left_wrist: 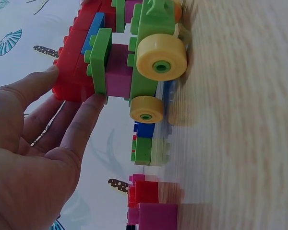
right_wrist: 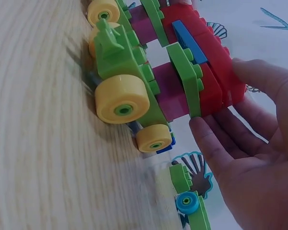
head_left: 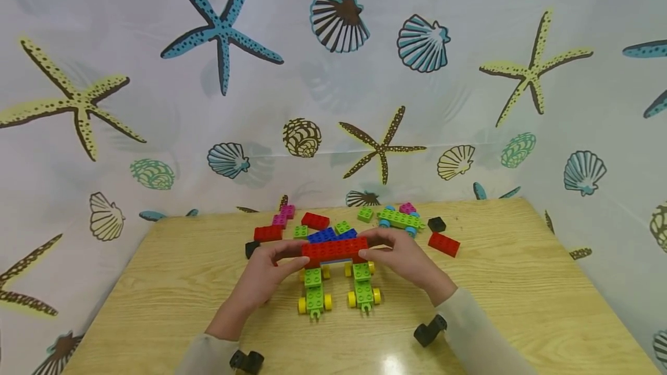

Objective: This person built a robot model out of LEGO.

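A row of red toy bricks [head_left: 334, 250] bridges two green wheeled bases, the left base [head_left: 315, 298] and the right base [head_left: 364, 294], both on yellow wheels. My left hand [head_left: 260, 276] pinches the row's left end between thumb and fingers. At the opposite end, my right hand [head_left: 409, 259] grips the red bricks the same way. In the left wrist view, a purple brick [left_wrist: 119, 71] and a flat green brick [left_wrist: 102, 62] are stacked between base and red bricks. A blue brick [right_wrist: 188, 42] shows under the middle of the row in the right wrist view.
Behind the build lie blue bricks [head_left: 322, 235], a red brick [head_left: 315, 220] and pink bricks [head_left: 279, 221]. A green base with blue wheels [head_left: 400, 219] stands back right, near a black brick [head_left: 436, 224] and another red brick [head_left: 444, 244]. A patterned curtain [head_left: 323, 91] hangs behind the table.
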The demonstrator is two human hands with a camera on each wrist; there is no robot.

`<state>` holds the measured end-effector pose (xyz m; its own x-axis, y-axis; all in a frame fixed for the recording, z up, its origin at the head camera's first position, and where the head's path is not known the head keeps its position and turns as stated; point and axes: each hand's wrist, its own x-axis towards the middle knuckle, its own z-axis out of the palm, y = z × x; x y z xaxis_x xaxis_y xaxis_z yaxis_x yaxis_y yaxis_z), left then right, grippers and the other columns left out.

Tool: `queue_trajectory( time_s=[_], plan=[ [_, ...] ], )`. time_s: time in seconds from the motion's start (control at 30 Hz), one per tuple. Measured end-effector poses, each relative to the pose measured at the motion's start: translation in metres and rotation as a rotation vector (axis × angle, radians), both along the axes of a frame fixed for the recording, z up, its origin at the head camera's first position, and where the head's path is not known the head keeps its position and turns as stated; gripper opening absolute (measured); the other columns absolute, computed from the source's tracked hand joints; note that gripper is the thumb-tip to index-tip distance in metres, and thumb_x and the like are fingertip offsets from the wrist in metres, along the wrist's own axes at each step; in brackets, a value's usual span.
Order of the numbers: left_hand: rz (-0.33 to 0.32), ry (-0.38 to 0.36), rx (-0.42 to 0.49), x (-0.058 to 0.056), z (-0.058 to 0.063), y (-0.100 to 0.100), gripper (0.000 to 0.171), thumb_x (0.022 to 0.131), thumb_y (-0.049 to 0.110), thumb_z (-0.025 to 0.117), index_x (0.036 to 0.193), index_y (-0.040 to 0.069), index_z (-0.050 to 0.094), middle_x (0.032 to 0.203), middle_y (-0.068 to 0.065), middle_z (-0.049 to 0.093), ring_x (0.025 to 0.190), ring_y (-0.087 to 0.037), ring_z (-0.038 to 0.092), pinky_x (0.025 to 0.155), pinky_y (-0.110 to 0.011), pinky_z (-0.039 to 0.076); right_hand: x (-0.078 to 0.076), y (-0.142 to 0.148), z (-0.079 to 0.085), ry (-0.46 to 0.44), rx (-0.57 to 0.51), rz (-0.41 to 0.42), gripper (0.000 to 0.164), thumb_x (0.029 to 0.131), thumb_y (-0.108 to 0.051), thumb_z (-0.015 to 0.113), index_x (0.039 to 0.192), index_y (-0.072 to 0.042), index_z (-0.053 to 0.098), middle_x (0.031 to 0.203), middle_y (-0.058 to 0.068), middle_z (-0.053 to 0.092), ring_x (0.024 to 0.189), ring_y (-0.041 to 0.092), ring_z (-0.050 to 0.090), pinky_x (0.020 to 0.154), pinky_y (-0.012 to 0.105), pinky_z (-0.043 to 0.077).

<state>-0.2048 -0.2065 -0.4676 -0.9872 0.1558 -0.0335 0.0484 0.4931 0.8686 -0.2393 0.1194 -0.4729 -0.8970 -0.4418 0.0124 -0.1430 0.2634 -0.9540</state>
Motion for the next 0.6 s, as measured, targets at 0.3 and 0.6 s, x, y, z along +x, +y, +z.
queue_trajectory(
  time_s=[0.3, 0.6],
  plan=[
    [0.011, 0.006, 0.01, 0.0018, 0.0018, 0.0024, 0.046, 0.107, 0.034, 0.079, 0.15, 0.018, 0.073, 0.146, -0.006, 0.076, 0.14, -0.031, 0.066, 0.123, -0.058, 0.053, -0.0013, 0.0003, -0.0027, -0.007, 0.008, -0.019, 0.043, 0.108, -0.031, 0.077, 0.145, -0.009, 0.073, 0.145, 0.013, 0.074, 0.136, 0.034, 0.069, 0.11, 0.045, 0.063],
    [0.005, -0.003, 0.027, 0.0, -0.002, 0.0005, 0.045, 0.106, 0.033, 0.079, 0.148, 0.019, 0.074, 0.148, -0.007, 0.075, 0.141, -0.031, 0.066, 0.123, -0.059, 0.052, -0.0022, 0.0016, -0.0044, -0.003, 0.034, -0.017, 0.044, 0.108, -0.031, 0.077, 0.145, -0.007, 0.073, 0.145, 0.014, 0.073, 0.136, 0.034, 0.069, 0.111, 0.047, 0.062]
  ],
)
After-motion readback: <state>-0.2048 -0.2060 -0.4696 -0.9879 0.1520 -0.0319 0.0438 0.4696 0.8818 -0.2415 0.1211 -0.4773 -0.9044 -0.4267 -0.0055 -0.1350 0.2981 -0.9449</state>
